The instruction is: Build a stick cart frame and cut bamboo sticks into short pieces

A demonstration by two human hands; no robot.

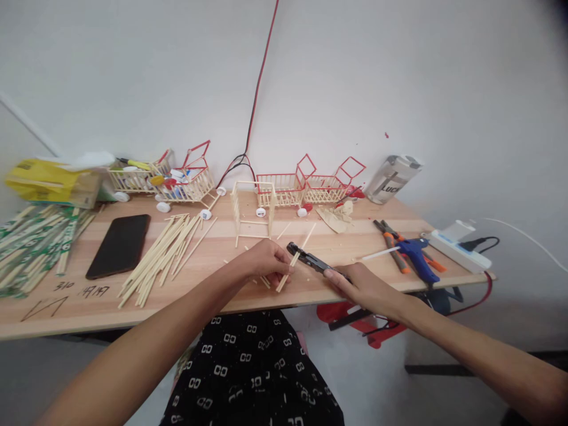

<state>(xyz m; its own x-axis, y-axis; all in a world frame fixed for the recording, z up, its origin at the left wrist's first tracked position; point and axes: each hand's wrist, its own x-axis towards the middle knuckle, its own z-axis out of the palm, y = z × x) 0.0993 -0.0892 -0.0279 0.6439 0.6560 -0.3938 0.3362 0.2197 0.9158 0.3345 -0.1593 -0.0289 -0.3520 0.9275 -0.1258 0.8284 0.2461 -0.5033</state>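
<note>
My left hand (268, 260) is closed in a pinch on a thin bamboo stick (304, 244), low over the table's front part. In my right hand (364, 288) is a dark plier-like tool (316, 260), its head meeting the stick just beyond my left fingertips. I cannot tell whether its jaws are closed on the stick. Short cut sticks (265, 281) lie under my left hand. Behind it stands a pale stick frame (254, 236). A loose pile of bamboo sticks (162, 260) lies to the left.
Small stick carts with red handles (280, 182) line the wall. Wrapped chopsticks (31, 248) and a black phone (119, 245) lie at left. At right are a blue glue gun (417, 255), orange-handled pliers (396, 251) and a power strip (459, 249).
</note>
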